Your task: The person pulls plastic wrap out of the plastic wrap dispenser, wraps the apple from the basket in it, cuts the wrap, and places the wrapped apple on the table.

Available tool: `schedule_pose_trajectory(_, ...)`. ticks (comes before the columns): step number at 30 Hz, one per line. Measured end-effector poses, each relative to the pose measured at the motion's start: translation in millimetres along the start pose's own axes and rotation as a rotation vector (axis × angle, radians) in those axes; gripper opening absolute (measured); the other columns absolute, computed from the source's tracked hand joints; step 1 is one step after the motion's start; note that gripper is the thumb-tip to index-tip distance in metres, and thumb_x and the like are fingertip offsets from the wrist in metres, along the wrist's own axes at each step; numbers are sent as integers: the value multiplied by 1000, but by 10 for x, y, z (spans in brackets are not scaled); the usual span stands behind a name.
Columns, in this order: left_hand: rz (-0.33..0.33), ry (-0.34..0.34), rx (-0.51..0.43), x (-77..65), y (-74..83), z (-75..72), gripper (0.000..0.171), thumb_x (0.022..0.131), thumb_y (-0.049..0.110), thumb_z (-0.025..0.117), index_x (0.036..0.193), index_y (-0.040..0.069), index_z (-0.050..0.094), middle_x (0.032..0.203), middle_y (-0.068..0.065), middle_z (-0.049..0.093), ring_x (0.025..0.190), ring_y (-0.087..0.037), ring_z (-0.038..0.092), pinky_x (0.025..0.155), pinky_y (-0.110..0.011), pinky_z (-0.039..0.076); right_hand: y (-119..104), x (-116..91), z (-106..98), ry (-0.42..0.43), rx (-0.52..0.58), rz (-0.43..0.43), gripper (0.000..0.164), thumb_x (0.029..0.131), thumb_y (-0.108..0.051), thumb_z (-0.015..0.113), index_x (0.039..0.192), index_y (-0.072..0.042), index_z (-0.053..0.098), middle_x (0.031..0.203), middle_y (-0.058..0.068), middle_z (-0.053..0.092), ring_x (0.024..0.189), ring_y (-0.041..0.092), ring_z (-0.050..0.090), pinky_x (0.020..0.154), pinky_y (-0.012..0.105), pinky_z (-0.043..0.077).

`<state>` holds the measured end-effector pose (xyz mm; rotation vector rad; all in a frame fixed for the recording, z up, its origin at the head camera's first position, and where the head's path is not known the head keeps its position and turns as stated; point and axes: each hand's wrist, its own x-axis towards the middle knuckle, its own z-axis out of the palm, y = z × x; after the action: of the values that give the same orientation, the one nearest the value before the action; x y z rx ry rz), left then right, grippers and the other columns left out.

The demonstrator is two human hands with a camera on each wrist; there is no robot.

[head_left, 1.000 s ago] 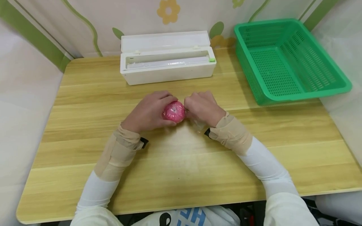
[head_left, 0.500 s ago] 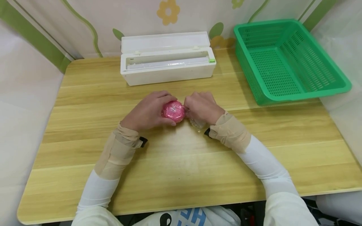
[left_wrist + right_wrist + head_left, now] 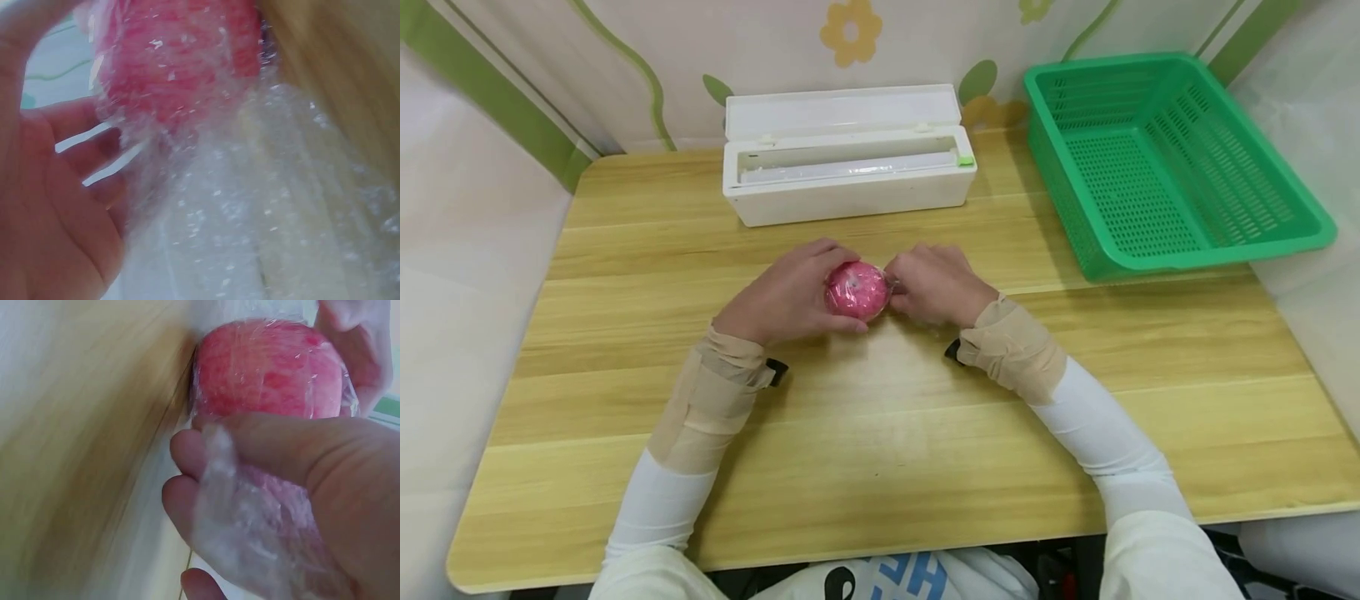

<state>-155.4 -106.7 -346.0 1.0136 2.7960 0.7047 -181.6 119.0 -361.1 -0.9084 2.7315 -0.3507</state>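
A pink-red apple (image 3: 856,291) wrapped in clear cling film is held low over the middle of the table. My left hand (image 3: 793,292) grips it from the left, thumb on the near side and fingers round the far side. On its right side my right hand (image 3: 936,283) pinches the gathered film between thumb and curled fingers. Loose, crinkled cling film (image 3: 212,200) trails from the apple in the left wrist view. In the right wrist view, bunched film (image 3: 250,531) runs through the right fingers, close against the apple.
Behind the hands stands a white dispenser box (image 3: 850,200), its lid raised and a film roll (image 3: 850,168) inside. A green plastic basket (image 3: 1210,252) stands at the back right. A patterned curtain (image 3: 910,50) backs the wooden table (image 3: 880,500).
The apple has turned and shifted slightly left in the left hand. The right hand stays at its side, and the loose film that showed beneath the right hand is now mostly hidden.
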Motion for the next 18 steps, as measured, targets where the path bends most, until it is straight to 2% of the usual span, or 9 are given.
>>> schedule_pose_trajectory(4, -47, -16, 2, -27, -3, -41, 73, 74, 52, 76, 128, 11, 51, 124, 2, 48, 108, -13, 46, 88, -28, 41, 58, -49, -77, -14, -2, 58, 22, 82, -45, 70, 78, -24, 62, 71, -8, 55, 65, 14, 51, 55, 33, 41)
schedule_pose_trajectory(8, -138, -11, -53, -43, -42, -75, 70, 73, 53, 76, 126, 12, 53, 117, 4, 52, 102, -12, 49, 82, -27, 44, 144, -126, -196, -3, 1, 104, 31, 82, -48, 69, 73, -21, 57, 67, -2, 50, 64, 17, 47, 54, 33, 37)
schedule_pose_trajectory(13, -224, 3, -103, -39, -104, -92, 69, 72, 51, 77, 125, 12, 54, 109, 6, 54, 93, -10, 52, 75, -26, 46, 192, -151, -274, 72, 28, 26, 25, 91, -34, 64, 70, -21, 60, 63, -5, 48, 62, 13, 44, 54, 31, 34)
schedule_pose_trajectory(18, -240, 68, -94, -15, -113, -61, 64, 74, 51, 75, 119, 9, 58, 98, 5, 58, 83, -12, 54, 68, -26, 47, 125, -134, -277, 106, 3, -31, 27, 90, -24, 63, 64, -23, 59, 60, -9, 45, 59, 10, 42, 52, 30, 33)
